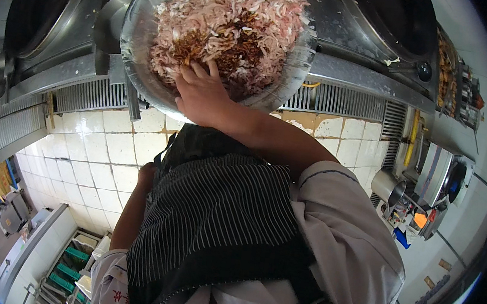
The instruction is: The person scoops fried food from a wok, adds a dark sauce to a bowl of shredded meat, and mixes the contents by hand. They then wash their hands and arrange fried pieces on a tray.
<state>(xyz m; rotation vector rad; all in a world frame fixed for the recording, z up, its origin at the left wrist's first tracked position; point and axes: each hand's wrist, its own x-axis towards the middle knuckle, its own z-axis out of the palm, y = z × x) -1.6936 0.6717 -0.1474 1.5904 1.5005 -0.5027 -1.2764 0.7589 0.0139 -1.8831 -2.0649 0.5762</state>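
Note:
A large metal basin (133, 37) stands on the stove counter in front of me, its wall smeared with pale residue. Shredded raw pink meat (270, 20) fills it, with a dark brown sauce (239, 55) spread over the middle. My right hand (203, 92) reaches in over the near rim, fingers apart and touching the meat; the fingertips are partly sunk in it. Down at my left side, beside the striped apron, hangs my left hand (146, 172). It is away from the basin, and its fingers are hidden.
Woks sit on both sides, a left wok (44, 0) and a right wok (391, 18). A metal ladle (112, 20) lies against the basin's left side. The steel counter edge (371, 82) runs before me, above a floor grate (339, 101). A metal pot (388, 187) stands far right.

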